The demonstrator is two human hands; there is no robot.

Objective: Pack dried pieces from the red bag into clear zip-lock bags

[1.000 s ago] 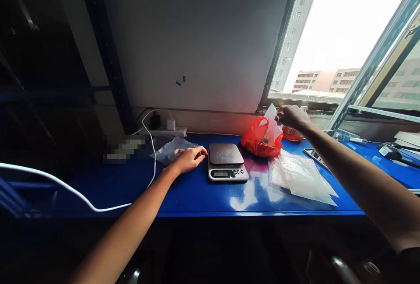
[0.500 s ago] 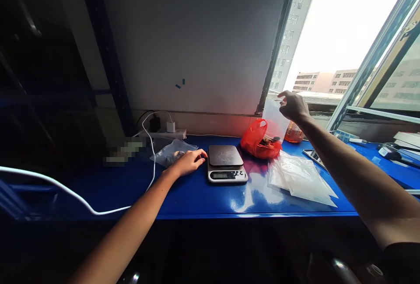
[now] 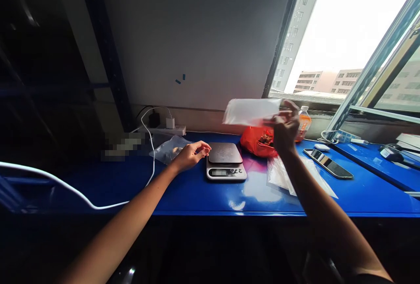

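Note:
A clear plastic bag (image 3: 251, 111) hangs sideways in the air, its right end pinched by my right hand (image 3: 287, 124). Below it stands the red plastic bag (image 3: 251, 142) with dark brown bits showing at its mouth. My left hand (image 3: 192, 155) rests beside the kitchen scale (image 3: 225, 152), fingers loosely bent and apart from the thumb, with nothing seen in them. The scale's metal plate is bare. Behind the left hand lies another clear bag (image 3: 166, 149), contents partly hidden. A stack of flat clear bags (image 3: 310, 174) is partly covered by my right forearm.
A phone (image 3: 330, 163) lies on the blue table (image 3: 203, 201), right of the stack. An orange drink bottle (image 3: 303, 124) stands by the window. White cable (image 3: 152, 144) runs from a power strip (image 3: 179, 131) past the left forearm. A dark cable device (image 3: 390, 152) sits far right.
My right hand has swung left and toward me, bringing the clear bag from upright to nearly level. The left hand has shifted slightly right, closer to the scale. More of the phone now shows.

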